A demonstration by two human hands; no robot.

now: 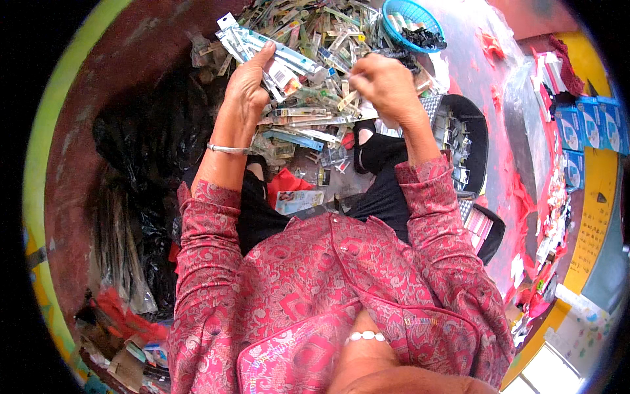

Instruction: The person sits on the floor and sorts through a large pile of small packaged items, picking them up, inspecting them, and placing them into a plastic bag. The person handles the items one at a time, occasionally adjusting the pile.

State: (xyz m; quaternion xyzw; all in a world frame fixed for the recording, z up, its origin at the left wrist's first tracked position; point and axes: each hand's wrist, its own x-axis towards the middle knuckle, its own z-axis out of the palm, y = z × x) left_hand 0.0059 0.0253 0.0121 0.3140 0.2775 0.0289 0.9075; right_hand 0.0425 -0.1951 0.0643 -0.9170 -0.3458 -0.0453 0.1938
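Note:
My left hand (251, 84) grips a bundle of slim flat packets (279, 58) in clear plastic with blue and white cards, thumb lying across the top. The kind of item inside cannot be made out. To the right, my right hand (387, 87) is raised over the pile, slightly blurred, with its fingers curled together. Whatever they may pinch is too smeared to name; a small yellowish packet (348, 100) shows just below the fingertips. Beneath both hands spreads a large heap of similar narrow packets (308, 113), reaching down between my feet.
A blue plastic basket (413, 25) with black pieces stands beyond my right hand. Open black cases (474, 131) lie by my right leg. Black plastic sheeting (141, 144) is bunched at the left. Blue boxes (590, 125) stand at the far right. Red cloth (289, 182) lies between my legs.

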